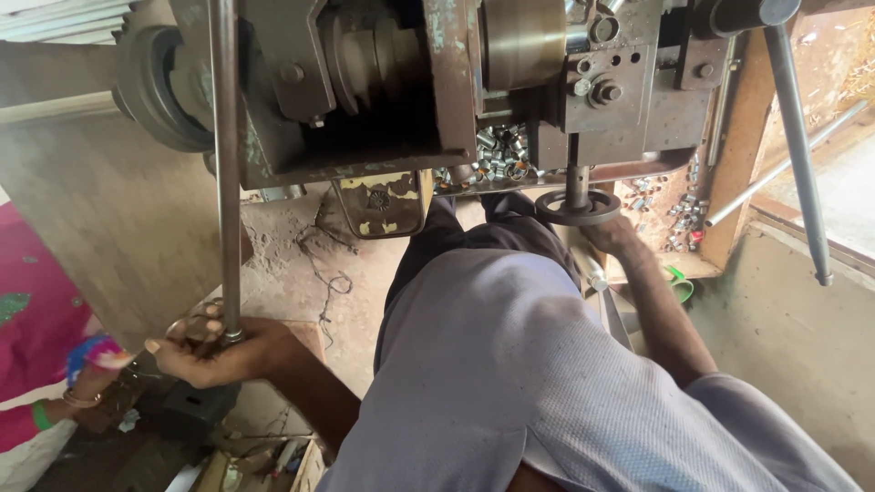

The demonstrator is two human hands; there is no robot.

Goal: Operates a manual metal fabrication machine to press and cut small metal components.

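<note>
Lever — within left hand

Seen from above, the left hand grips a long steel lever at lower left; the right hand rests on a small handwheel under a rusty machine.
</note>
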